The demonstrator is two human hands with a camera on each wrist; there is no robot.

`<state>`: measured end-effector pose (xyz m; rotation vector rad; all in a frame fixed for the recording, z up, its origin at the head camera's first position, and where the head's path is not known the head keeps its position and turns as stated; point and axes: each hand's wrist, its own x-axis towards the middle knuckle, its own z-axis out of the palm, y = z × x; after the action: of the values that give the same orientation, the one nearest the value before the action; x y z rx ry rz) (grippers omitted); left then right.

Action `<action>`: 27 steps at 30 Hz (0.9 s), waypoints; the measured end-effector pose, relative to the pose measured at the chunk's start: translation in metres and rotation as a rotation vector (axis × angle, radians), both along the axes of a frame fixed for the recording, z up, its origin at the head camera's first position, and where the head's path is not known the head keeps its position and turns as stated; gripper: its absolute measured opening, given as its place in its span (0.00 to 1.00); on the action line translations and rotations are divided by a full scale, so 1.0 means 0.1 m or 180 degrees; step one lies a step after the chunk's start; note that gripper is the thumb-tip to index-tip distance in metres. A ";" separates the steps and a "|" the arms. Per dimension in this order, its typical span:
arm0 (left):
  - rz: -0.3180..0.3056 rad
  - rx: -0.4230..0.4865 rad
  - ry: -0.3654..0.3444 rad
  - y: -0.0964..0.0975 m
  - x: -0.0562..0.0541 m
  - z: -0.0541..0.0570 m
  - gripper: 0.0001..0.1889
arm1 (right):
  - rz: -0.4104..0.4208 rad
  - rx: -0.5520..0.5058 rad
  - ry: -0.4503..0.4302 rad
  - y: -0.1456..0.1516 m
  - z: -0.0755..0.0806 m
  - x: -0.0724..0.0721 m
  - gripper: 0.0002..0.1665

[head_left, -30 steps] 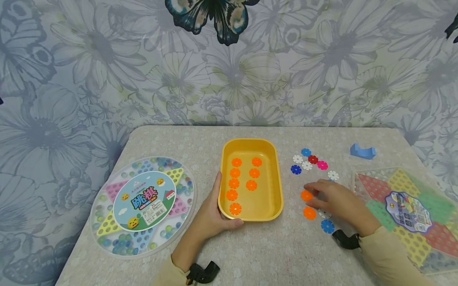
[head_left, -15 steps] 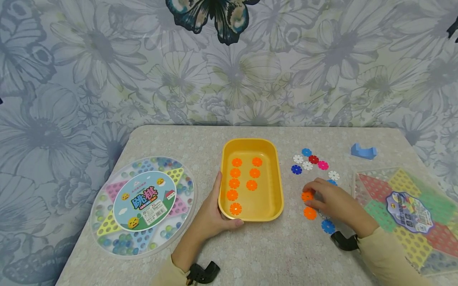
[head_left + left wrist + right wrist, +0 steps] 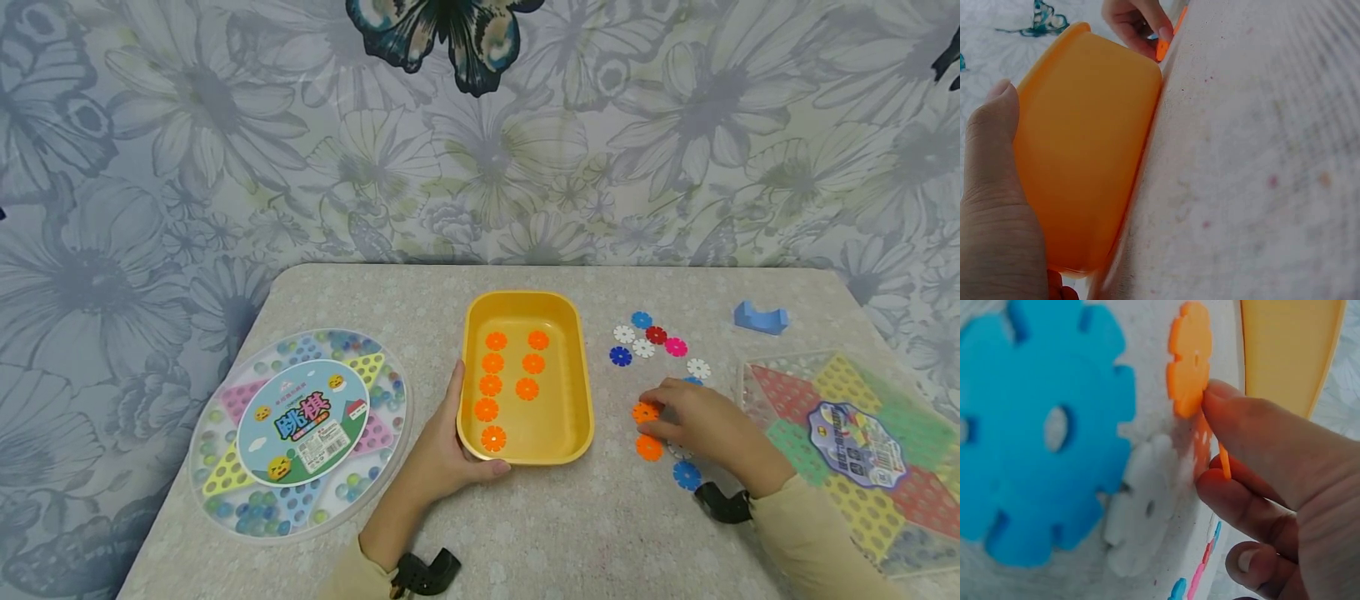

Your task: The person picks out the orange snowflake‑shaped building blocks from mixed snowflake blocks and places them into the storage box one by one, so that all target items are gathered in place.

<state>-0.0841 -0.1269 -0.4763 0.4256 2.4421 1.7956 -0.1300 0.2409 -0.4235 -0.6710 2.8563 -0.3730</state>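
Note:
My left hand [image 3: 435, 454] grips a yellow plastic tray [image 3: 558, 421] by its near left corner, thumb along the near side and fingers along the left side. Inside the tray several orange notched discs [image 3: 492, 437] lie flat in two columns. Right of the tray, my right hand [image 3: 708, 429] pinches another orange notched disc [image 3: 644, 412] between thumb and fingers. The right wrist view shows this held disc [image 3: 1225, 464] edge-on, lifted off the table. Just nearer lies one more orange disc [image 3: 649, 447]. A blue disc [image 3: 686, 475] and a partly hidden white disc [image 3: 1144, 509] lie by the hand.
Blue, white, red and pink discs [image 3: 676, 347] lie scattered beyond my right hand. A round Chinese checkers box [image 3: 300, 433] sits at left, a clear square game box [image 3: 862, 450] at right. A light blue plastic holder [image 3: 761, 318] stands behind it.
My right fingers have closed on the orange disc, and it now sits tilted between thumb and fingers. My left hand and the tray have stayed in place.

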 end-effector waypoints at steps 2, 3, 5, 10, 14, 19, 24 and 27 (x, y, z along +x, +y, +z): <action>0.0001 0.0002 -0.0011 0.00 0.00 0.00 0.74 | 0.0015 0.0011 0.0123 -0.01 -0.01 0.00 0.21; -0.0004 0.0008 -0.0012 0.00 0.00 0.00 0.74 | 0.0013 0.0011 0.0216 -0.01 -0.01 0.00 0.20; -0.0009 0.0011 -0.0016 0.00 0.00 0.01 0.74 | -0.0004 -0.0033 0.0418 -0.02 -0.02 0.00 0.19; 0.0002 -0.0016 -0.0004 0.00 0.00 0.02 0.74 | -0.0019 -0.0367 0.0852 -0.10 0.02 0.00 0.17; 0.0007 -0.0014 -0.0001 0.00 0.01 0.02 0.74 | -0.0013 -0.0690 0.0867 -0.26 0.12 -0.02 0.18; 0.0013 -0.0031 0.0002 0.00 0.01 0.02 0.74 | 0.0067 -0.0853 0.0718 -0.51 0.23 -0.02 0.20; 0.0004 -0.0044 -0.0002 0.00 0.01 0.02 0.73 | 0.0238 -0.0759 0.0752 -0.78 0.27 -0.01 0.23; 0.0024 -0.0095 -0.0033 0.00 0.02 0.03 0.73 | 0.0350 -0.0628 0.0806 -0.93 0.27 0.00 0.24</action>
<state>-0.0824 -0.1266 -0.4738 0.4042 2.4634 1.7575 -0.1304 0.1476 -0.3965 -0.9716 3.0256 -0.5978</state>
